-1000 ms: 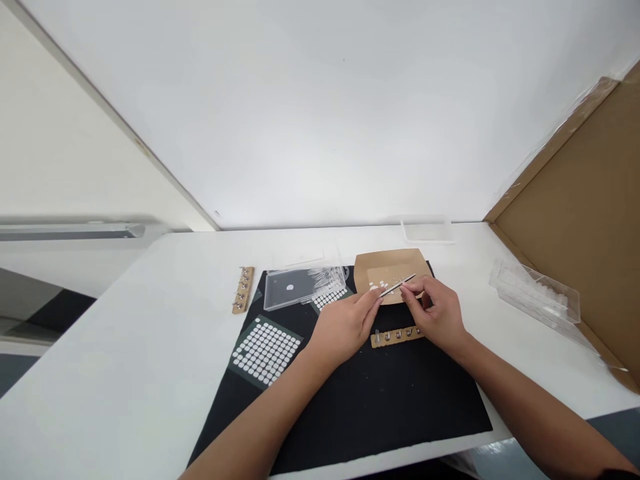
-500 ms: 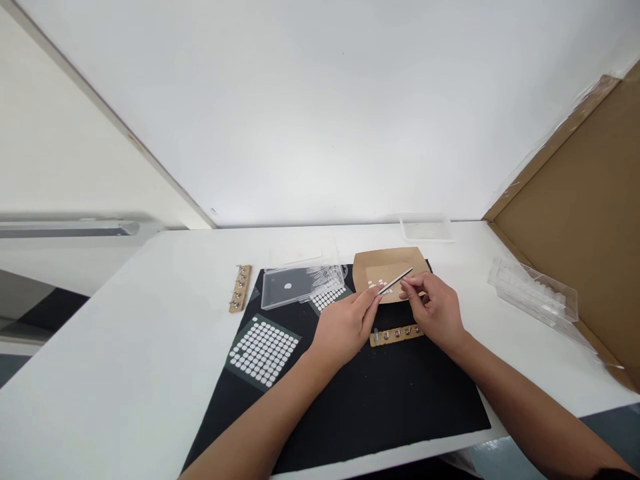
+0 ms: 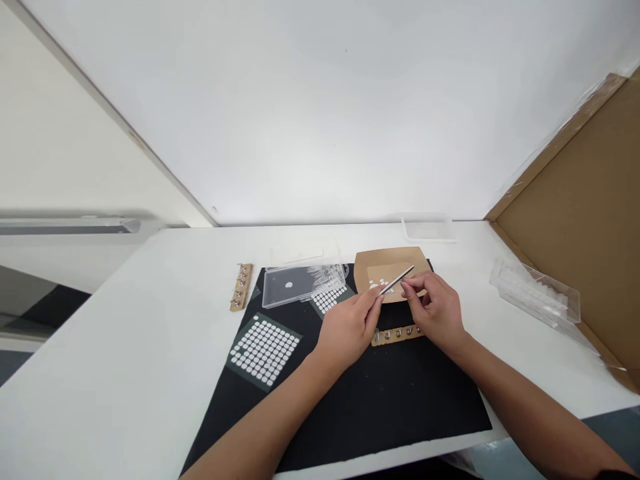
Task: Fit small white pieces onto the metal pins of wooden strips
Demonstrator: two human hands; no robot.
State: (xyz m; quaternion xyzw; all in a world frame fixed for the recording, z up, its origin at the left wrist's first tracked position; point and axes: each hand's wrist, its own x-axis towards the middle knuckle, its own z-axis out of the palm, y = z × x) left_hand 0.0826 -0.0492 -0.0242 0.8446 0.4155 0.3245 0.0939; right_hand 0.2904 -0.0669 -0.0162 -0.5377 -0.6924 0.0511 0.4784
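Note:
My left hand (image 3: pixel 350 325) pinches the lower end of a thin dark and white strip (image 3: pixel 397 279), which slants up to the right over a brown paper tray (image 3: pixel 389 257). Closed fingertips of my right hand (image 3: pixel 435 310) are at the strip's right side; what they hold is too small to make out. Small white pieces (image 3: pixel 383 285) lie in the tray. Below the hands, a tan strip with metal clips (image 3: pixel 399 335) rests on the black mat (image 3: pixel 380 407), its right end partly behind my right hand.
Green sheets of white dots (image 3: pixel 265 352) lie at the mat's left. Behind them is a clear case (image 3: pixel 287 287) with thin pieces. Another clip strip (image 3: pixel 241 288) sits left. Clear boxes (image 3: pixel 537 293) stand at right, before a cardboard panel (image 3: pixel 580 220); another clear tray (image 3: pixel 429 230) is behind.

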